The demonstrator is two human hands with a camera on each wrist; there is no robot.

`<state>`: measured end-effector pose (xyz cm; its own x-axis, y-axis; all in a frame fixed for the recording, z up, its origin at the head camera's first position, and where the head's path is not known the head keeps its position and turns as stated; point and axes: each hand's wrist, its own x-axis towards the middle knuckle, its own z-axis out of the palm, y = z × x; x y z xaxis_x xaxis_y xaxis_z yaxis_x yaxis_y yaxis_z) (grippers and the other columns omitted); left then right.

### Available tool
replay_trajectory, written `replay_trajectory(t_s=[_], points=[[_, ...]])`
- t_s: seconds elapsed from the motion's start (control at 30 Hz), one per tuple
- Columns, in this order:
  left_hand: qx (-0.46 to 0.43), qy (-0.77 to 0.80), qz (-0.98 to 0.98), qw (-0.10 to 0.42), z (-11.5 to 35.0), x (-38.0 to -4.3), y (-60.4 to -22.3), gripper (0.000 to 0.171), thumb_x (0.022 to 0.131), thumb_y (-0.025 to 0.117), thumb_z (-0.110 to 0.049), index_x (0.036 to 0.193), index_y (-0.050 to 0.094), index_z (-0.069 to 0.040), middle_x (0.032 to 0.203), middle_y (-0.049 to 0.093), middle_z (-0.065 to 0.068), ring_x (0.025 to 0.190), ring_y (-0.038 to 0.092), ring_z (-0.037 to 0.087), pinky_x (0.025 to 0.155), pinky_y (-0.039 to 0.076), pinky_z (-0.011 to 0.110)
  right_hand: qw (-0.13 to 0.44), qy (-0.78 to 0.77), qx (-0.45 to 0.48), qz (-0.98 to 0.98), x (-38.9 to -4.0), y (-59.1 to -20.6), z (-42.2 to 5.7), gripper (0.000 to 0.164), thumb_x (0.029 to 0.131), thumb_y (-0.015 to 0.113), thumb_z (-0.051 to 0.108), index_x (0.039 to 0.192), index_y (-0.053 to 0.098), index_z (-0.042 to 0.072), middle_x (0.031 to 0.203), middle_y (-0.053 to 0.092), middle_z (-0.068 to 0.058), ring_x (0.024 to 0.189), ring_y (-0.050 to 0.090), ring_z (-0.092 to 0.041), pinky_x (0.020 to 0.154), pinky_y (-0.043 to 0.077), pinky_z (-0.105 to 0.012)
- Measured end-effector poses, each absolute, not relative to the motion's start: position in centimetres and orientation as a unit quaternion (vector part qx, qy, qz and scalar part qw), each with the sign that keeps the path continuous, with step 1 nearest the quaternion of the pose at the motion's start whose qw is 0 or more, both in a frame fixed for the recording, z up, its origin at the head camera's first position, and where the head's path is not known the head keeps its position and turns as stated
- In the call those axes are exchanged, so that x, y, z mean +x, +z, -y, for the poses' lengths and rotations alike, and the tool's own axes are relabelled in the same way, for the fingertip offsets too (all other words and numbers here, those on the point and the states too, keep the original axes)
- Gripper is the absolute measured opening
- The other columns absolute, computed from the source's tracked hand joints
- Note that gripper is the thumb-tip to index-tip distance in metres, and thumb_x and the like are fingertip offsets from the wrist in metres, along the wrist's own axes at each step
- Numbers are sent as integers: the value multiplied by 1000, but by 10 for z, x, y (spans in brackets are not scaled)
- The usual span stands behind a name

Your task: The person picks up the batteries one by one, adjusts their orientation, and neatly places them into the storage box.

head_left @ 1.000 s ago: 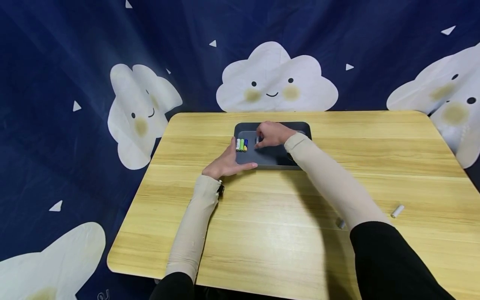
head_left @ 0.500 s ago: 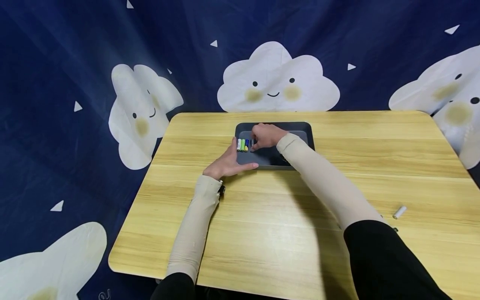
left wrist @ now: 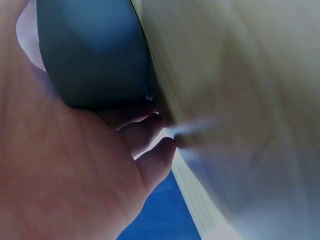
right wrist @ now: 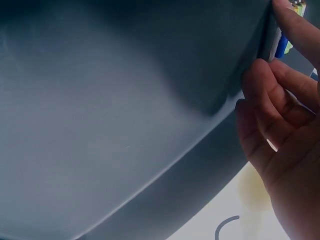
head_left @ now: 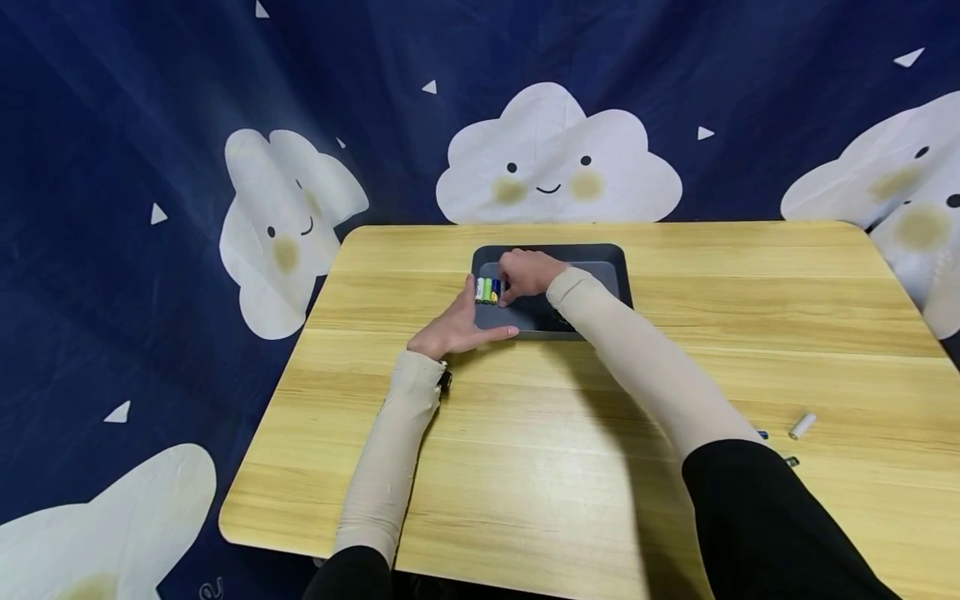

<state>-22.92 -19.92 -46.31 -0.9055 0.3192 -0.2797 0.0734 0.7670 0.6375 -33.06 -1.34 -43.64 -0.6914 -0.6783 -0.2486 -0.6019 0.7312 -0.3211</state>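
A dark grey tray (head_left: 611, 279) lies near the table's far edge. Inside its left end, a white battery (head_left: 480, 290), a green one (head_left: 487, 291) and a blue one (head_left: 495, 291) stand side by side in a row. My right hand (head_left: 528, 272) reaches into the tray and pinches a grey battery (right wrist: 270, 42) between fingertips and thumb, close beside the blue one. At the tray's near left corner my left hand (head_left: 452, 327) is spread, thumb along the front wall, fingers along the left side. The tray's corner (left wrist: 95, 60) sits against its palm.
On the wooden table (head_left: 525, 467), a white battery (head_left: 802, 426) lies at the right. Ends of a blue item (head_left: 763, 434) and a dark one (head_left: 792, 461) show beside the right sleeve. A dark blue cloud-print curtain (head_left: 390, 50) hangs behind the far edge.
My right hand has moved left inside the tray, bringing the pinched battery up to the blue end of the row. The left hand keeps its place at the corner.
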Motion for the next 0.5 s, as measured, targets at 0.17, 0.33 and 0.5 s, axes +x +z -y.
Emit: replay_trajectory(t_s=[0.17, 0.33, 0.5], points=[[110, 326, -921, 183, 199, -229, -464, 135, 82, 68, -78, 164, -24, -22, 177, 0, 7, 162, 17, 27, 127, 31, 50, 173, -98, -348, -916, -329, -435, 15, 33, 87, 83, 42, 100, 79, 12, 92, 77, -3, 76, 70, -18, 75, 58, -38], [106, 326, -921, 187, 198, -228, -462, 135, 82, 68, -78, 163, -24, -22, 177, -3, 7, 162, 14, 27, 128, 29, 50, 178, -95, -339, -919, -327, -433, 17, 34, 87, 83, 43, 101, 79, 12, 91, 76, -3, 74, 67, -18, 71, 54, -35], [101, 318, -923, 191, 198, -228, -463, 136, 81, 66, -81, 163, -25, -22, 177, -4, 7, 163, 13, 27, 128, 28, 49, 170, -90, -337, -922, -325, -432, 18, 35, 87, 83, 45, 98, 78, 12, 88, 75, -3, 72, 64, -17, 69, 51, -34]])
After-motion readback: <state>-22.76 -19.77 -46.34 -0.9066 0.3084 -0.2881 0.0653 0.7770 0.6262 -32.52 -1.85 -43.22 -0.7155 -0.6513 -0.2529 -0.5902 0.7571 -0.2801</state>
